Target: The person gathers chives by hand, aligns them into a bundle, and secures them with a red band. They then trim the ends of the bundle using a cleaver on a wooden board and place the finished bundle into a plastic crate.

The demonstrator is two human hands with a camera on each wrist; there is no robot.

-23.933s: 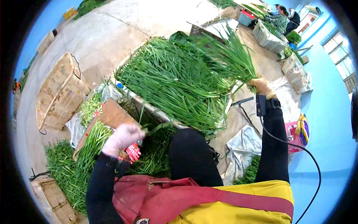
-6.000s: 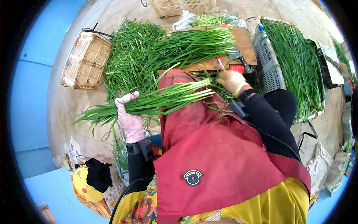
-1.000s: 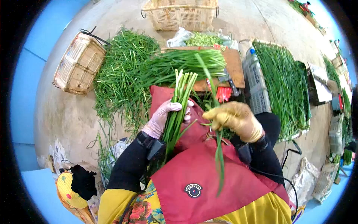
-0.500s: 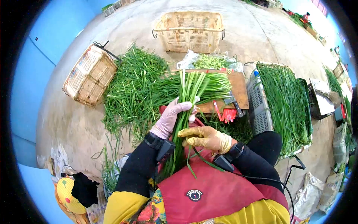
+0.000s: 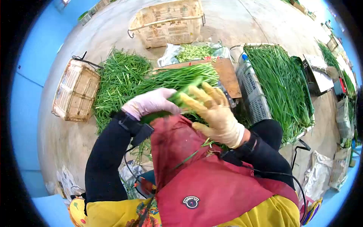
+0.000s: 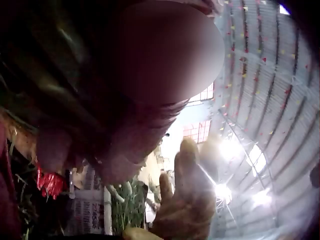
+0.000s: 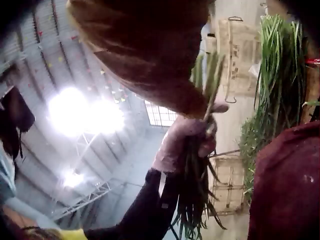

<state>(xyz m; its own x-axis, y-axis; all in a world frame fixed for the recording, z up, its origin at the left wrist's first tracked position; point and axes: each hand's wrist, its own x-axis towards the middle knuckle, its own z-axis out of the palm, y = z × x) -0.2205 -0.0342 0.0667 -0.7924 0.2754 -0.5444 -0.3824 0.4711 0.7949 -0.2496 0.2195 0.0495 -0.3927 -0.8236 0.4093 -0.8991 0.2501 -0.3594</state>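
In the head view my gloved left hand holds a bunch of garlic chives over the lap, its pale ends towards the right and blurred. The right wrist view shows the fingers curled round the stems, with the leaves hanging below. My right hand, in a yellowish glove, is raised beside the stem ends with its fingers spread and nothing held in them. Behind the hands, more garlic chives lie on a wooden board. A knife rests at the board's right edge, partly hidden by the right hand.
A crate full of greens stands at the right, and a loose heap of greens lies at the left beside a tipped crate. Behind the board are a bag of trimmings and a large crate. Red strips show below the board.
My left hand has moved left and tipped the bunch from upright towards lying flat. My right hand, which pinched a loose stalk a second ago, has risen to the stem ends and spread its fingers.
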